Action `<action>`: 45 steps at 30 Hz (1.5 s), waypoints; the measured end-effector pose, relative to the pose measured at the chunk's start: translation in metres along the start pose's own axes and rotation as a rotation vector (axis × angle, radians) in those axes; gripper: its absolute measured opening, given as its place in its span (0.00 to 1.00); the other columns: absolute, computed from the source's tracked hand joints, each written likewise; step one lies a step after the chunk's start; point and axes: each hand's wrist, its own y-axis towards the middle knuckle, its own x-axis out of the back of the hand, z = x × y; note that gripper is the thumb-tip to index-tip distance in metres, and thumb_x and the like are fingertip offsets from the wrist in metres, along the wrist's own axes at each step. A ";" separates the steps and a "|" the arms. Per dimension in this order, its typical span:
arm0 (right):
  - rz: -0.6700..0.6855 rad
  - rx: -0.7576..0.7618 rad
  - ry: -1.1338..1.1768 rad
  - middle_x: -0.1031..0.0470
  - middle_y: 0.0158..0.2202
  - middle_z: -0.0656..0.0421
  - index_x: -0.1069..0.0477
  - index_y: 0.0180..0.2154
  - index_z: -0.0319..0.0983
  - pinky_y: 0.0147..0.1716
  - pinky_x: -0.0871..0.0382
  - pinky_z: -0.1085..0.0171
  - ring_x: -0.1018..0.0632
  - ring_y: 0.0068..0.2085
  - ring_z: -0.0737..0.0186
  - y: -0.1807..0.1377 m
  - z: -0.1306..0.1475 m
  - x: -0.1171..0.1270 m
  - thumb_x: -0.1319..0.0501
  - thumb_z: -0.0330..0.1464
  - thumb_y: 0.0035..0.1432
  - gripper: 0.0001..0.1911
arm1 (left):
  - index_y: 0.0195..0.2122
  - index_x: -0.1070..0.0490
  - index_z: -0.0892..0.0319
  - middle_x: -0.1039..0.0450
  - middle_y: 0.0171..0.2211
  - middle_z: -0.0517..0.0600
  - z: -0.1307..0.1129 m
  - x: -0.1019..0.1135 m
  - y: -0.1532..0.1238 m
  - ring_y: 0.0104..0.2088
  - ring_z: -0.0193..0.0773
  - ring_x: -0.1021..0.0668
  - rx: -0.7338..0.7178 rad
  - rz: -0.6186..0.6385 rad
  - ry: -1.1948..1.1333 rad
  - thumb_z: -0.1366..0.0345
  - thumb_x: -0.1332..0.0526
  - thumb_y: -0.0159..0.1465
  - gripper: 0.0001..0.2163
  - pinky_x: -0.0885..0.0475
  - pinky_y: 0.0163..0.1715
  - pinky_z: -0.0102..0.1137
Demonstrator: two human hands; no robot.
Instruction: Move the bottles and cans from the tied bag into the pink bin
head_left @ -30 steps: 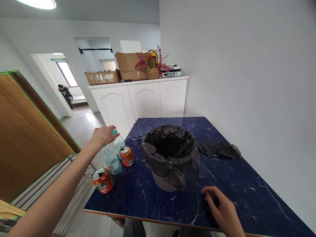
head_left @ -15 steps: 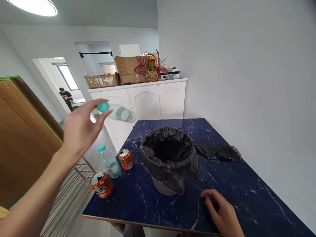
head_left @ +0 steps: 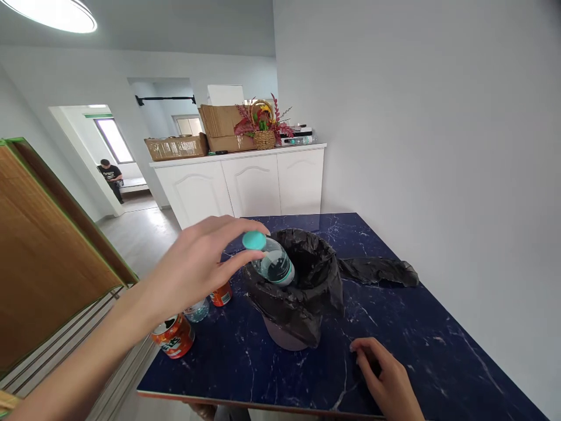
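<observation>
- Half a second ago the left hand (head_left: 197, 269) had the clear bottle (head_left: 280, 266) up in the air to the left; now we see it at the mouth of the bin (head_left: 284, 334), so the carry across the table (head_left: 228, 368) looks to us all but done
- The bottle hangs tilted, its teal cap (head_left: 254, 240) towards us and its base over the opening of the black liner (head_left: 298, 304); we cannot tell whether the base dips below the rim
- Our left hand is narrowed around the bottle's neck, thumb on the near side and fingers on the far side, so we judge that the bottle is not yet let go
- Our right hand (head_left: 385, 377) rests on the table to the right of the bin, fingers loosely curled and thumb close to the forefinger; we see nothing in it
- Left of the bin, partly behind our left arm, stand the near orange can (head_left: 177, 340), the second bottle (head_left: 198, 312) and the far orange can (head_left: 221, 296), none of them held
</observation>
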 end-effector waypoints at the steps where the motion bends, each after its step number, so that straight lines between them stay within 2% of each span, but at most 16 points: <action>1: 0.002 0.002 0.000 0.19 0.37 0.56 0.26 0.42 0.46 0.26 0.28 0.66 0.20 0.29 0.60 0.000 0.001 0.000 0.47 0.47 0.73 0.17 | 0.58 0.25 0.50 0.17 0.52 0.49 0.002 -0.008 0.003 0.48 0.41 0.16 -0.005 0.028 -0.013 0.51 0.40 0.76 0.16 0.23 0.48 0.34; 5: -0.002 0.012 -0.010 0.20 0.36 0.57 0.26 0.41 0.46 0.27 0.29 0.66 0.22 0.28 0.61 0.001 0.002 0.000 0.48 0.47 0.73 0.17 | 0.55 0.23 0.51 0.17 0.52 0.50 0.010 -0.031 0.015 0.50 0.47 0.17 0.001 0.148 -0.042 0.50 0.38 0.74 0.15 0.25 0.50 0.39; 10: -0.013 0.010 -0.013 0.21 0.35 0.57 0.26 0.42 0.46 0.25 0.30 0.66 0.23 0.25 0.62 0.001 0.001 -0.001 0.48 0.47 0.73 0.17 | 0.52 0.21 0.50 0.16 0.49 0.49 0.018 -0.051 0.026 0.47 0.47 0.17 0.045 0.304 -0.068 0.53 0.33 0.70 0.13 0.26 0.48 0.39; 15: -0.010 0.015 -0.002 0.20 0.36 0.56 0.26 0.41 0.46 0.26 0.29 0.66 0.21 0.28 0.61 0.002 0.001 -0.001 0.47 0.47 0.73 0.17 | 0.50 0.19 0.49 0.16 0.47 0.49 0.018 -0.064 0.030 0.47 0.49 0.17 0.071 0.412 -0.025 0.54 0.29 0.67 0.13 0.26 0.44 0.39; 21: -0.007 0.004 -0.006 0.19 0.37 0.55 0.25 0.42 0.46 0.26 0.28 0.66 0.20 0.29 0.60 0.001 0.002 0.000 0.48 0.47 0.73 0.17 | 0.45 0.17 0.51 0.15 0.46 0.50 0.017 -0.075 0.036 0.49 0.49 0.17 0.042 0.536 -0.032 0.55 0.28 0.65 0.10 0.26 0.50 0.41; 24: 0.009 -0.010 -0.009 0.20 0.36 0.55 0.25 0.41 0.46 0.24 0.29 0.66 0.21 0.26 0.61 0.002 0.002 -0.001 0.48 0.48 0.73 0.18 | 0.46 0.16 0.51 0.15 0.45 0.50 0.019 -0.076 0.033 0.48 0.47 0.17 0.031 0.496 -0.091 0.52 0.36 0.71 0.12 0.26 0.49 0.40; 27: 0.001 -0.006 -0.020 0.19 0.36 0.55 0.26 0.41 0.46 0.24 0.28 0.65 0.21 0.26 0.61 0.002 -0.001 -0.001 0.48 0.48 0.73 0.18 | 0.50 0.18 0.52 0.16 0.48 0.51 0.023 -0.065 0.026 0.48 0.46 0.17 0.080 0.318 -0.124 0.52 0.45 0.76 0.17 0.25 0.50 0.40; 32: 0.029 0.012 -0.030 0.19 0.38 0.55 0.26 0.42 0.46 0.25 0.27 0.66 0.19 0.28 0.60 0.000 -0.009 -0.001 0.47 0.47 0.73 0.16 | 0.51 0.21 0.55 0.16 0.50 0.53 0.054 -0.036 -0.002 0.52 0.50 0.18 0.230 0.021 -0.006 0.49 0.47 0.75 0.20 0.26 0.57 0.45; 36: 0.003 0.005 -0.018 0.18 0.38 0.54 0.25 0.42 0.45 0.24 0.28 0.67 0.19 0.28 0.60 0.000 -0.009 -0.002 0.46 0.47 0.73 0.17 | 0.51 0.22 0.54 0.18 0.53 0.55 0.103 -0.029 -0.047 0.56 0.56 0.20 0.382 -0.027 0.154 0.44 0.48 0.72 0.23 0.28 0.61 0.50; 38: -0.032 0.015 -0.017 0.18 0.37 0.54 0.25 0.41 0.45 0.24 0.27 0.67 0.19 0.28 0.60 0.000 -0.006 -0.002 0.46 0.47 0.72 0.17 | 0.53 0.22 0.55 0.21 0.57 0.59 0.126 -0.030 -0.072 0.59 0.60 0.22 0.450 0.022 0.215 0.40 0.48 0.70 0.27 0.29 0.62 0.54; 40: -0.046 0.028 -0.015 0.18 0.37 0.54 0.24 0.41 0.45 0.24 0.27 0.66 0.19 0.28 0.59 0.000 -0.002 -0.002 0.45 0.48 0.71 0.17 | 0.55 0.23 0.55 0.22 0.57 0.62 0.143 -0.033 -0.096 0.58 0.64 0.22 0.557 0.132 0.242 0.39 0.47 0.67 0.29 0.28 0.59 0.56; 43: -0.042 0.024 -0.013 0.17 0.36 0.53 0.24 0.40 0.45 0.22 0.28 0.67 0.19 0.27 0.59 0.000 0.001 -0.001 0.44 0.48 0.71 0.17 | 0.59 0.25 0.55 0.18 0.52 0.62 0.152 -0.039 -0.121 0.53 0.66 0.18 0.728 0.335 0.241 0.39 0.48 0.67 0.31 0.24 0.51 0.54; 45: -0.042 0.020 -0.019 0.17 0.37 0.53 0.24 0.40 0.45 0.23 0.28 0.67 0.19 0.27 0.59 0.000 0.001 -0.001 0.44 0.48 0.71 0.18 | 0.60 0.25 0.53 0.16 0.47 0.60 0.151 -0.043 -0.130 0.48 0.65 0.16 0.795 0.414 0.226 0.38 0.50 0.68 0.31 0.23 0.44 0.49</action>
